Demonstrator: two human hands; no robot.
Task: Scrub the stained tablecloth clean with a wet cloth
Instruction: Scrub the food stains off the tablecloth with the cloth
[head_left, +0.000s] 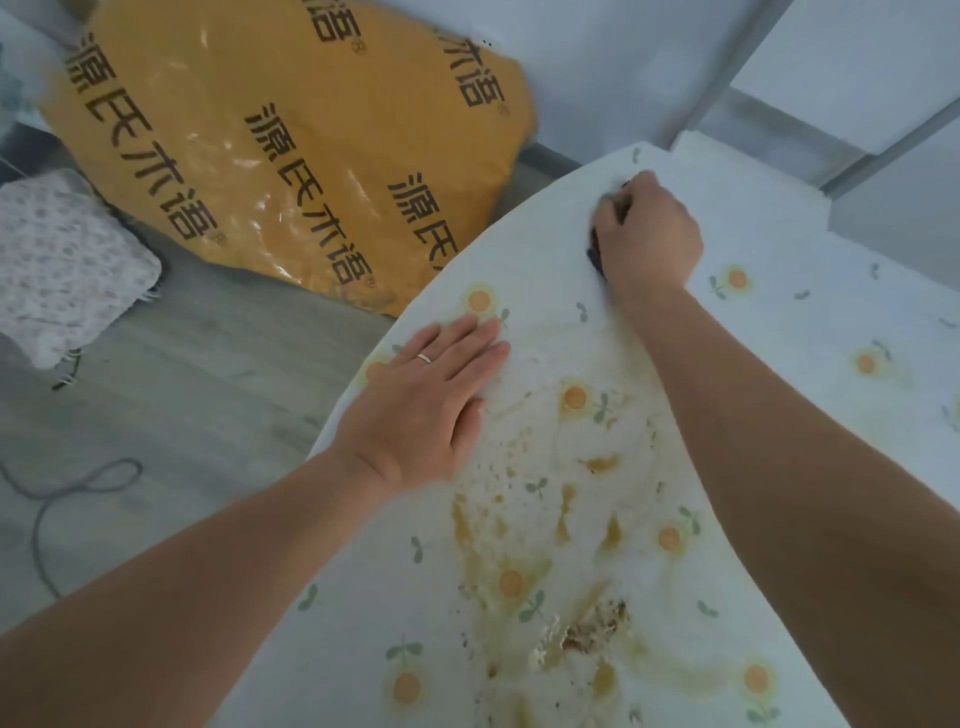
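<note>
A white tablecloth (779, 332) printed with orange flowers covers the table. Brown-yellow stains (519, 545) and a crumbly patch (592, 629) spread over its near middle. My left hand (426, 405) lies flat on the cloth near the table's left edge, fingers straight, a ring on one finger. My right hand (647, 234) is stretched to the far end and grips a dark cloth (597, 254), which is mostly hidden under the fingers and pressed against the tablecloth.
A big orange plastic-wrapped package (270, 145) with black print leans on the floor at the left. A floral cushion (62, 265) lies further left. A grey cable (67, 499) loops on the grey floor. White walls and a metal frame (727, 78) stand behind the table.
</note>
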